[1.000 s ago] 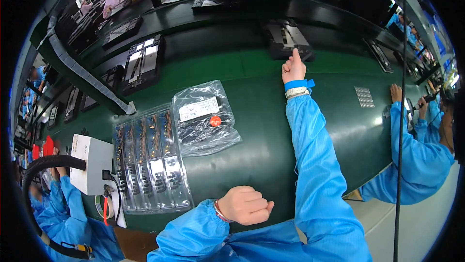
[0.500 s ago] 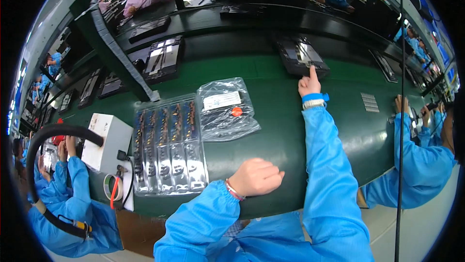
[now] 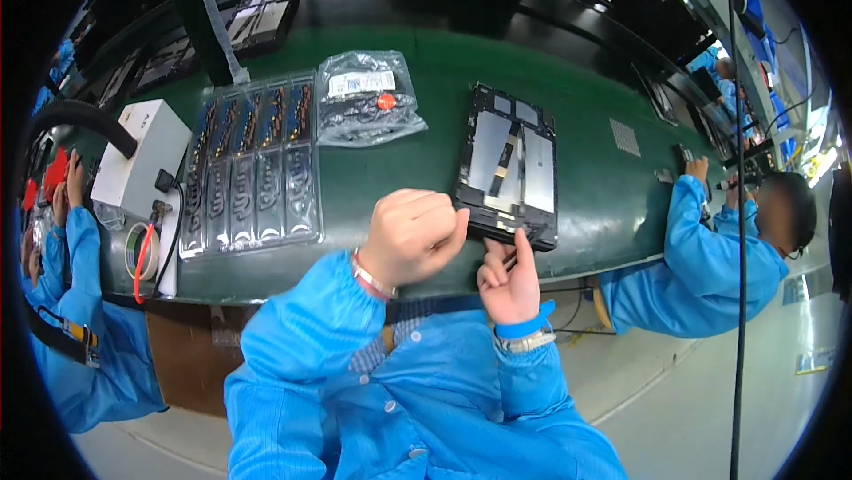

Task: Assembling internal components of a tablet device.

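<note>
An opened tablet-like device point(image 3: 541, 163) with a black frame, silver inner plates and a dark flat cable lies tilted on the green bench near its front edge. My right hand point(image 3: 512, 285) grips its near edge, thumb on top and fingers curled underneath. Beside the device's lower left corner, my left hand point(image 3: 410, 236) is closed in a fist above the bench; what it holds, if anything, is hidden. To the left lie a clear plastic tray point(image 3: 251, 165) with several small circuit parts in its slots and a clear bag point(image 3: 366, 103) with dark contents and a red sticker.
A white box point(image 3: 142, 156) with a thick black hose, a tape roll point(image 3: 140, 252) and cables stand at the left. A sheet of small pale pieces point(image 3: 624, 137) lies to the right. Co-workers in blue sit on both sides. A black cord point(image 3: 741, 214) hangs at the right.
My right hand has drawn the device from the far part of the bench to the near edge. My left fist has stayed closed. The view has shifted.
</note>
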`<state>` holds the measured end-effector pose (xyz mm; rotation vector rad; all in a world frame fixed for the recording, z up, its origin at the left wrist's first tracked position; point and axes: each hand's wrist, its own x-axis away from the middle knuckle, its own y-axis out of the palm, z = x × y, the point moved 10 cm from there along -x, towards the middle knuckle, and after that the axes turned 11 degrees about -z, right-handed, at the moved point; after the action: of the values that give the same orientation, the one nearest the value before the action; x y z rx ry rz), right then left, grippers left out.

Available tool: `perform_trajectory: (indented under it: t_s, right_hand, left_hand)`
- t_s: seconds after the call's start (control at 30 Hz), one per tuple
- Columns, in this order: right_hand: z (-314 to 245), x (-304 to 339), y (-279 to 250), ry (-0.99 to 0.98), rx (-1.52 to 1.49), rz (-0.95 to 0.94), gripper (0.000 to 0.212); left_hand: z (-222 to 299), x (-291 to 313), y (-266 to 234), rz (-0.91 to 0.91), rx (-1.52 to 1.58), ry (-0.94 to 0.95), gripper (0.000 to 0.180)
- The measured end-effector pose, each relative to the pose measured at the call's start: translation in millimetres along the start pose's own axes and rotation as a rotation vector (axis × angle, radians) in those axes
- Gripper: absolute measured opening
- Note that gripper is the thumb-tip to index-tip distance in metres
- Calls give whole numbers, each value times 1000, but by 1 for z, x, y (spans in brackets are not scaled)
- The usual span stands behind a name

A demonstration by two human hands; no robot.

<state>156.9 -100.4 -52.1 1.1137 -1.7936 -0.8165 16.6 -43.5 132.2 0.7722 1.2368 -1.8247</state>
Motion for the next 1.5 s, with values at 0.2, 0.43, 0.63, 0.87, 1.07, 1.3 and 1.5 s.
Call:
perform_trajectory:
  t_s: [0.2, 0.43, 0.63, 0.87, 1.07, 1.3, 1.5]
  right_hand:
    - [-4, 48, 35, 395, 368, -392, 27]
    - [-222, -109, 61, -775, 1677, -87, 38]
    - [-188, -105, 32, -587, 1950, 2, 38]
    - [-124, 29, 33, -559, 2038, -260, 44]
    - [-100, 44, 27, -549, 1990, -147, 46]
    - [-85, 36, 43, -621, 1901, -153, 40]
    - [-96, 64, 121, -764, 1540, -519, 19]
  left_hand:
    - [-5, 120, -2, 99, 305, -785, 34]
    - [26, 76, 66, -274, -180, -666, 35]
    - [4, 78, 57, -301, -335, -756, 81]
    - [5, 113, 2, -368, -420, -727, 64]
    - [-4, 132, -31, -272, -447, -909, 41]
    - [-7, 142, -50, -202, -496, -921, 48]
    - [-4, 74, -60, -444, -718, -700, 46]
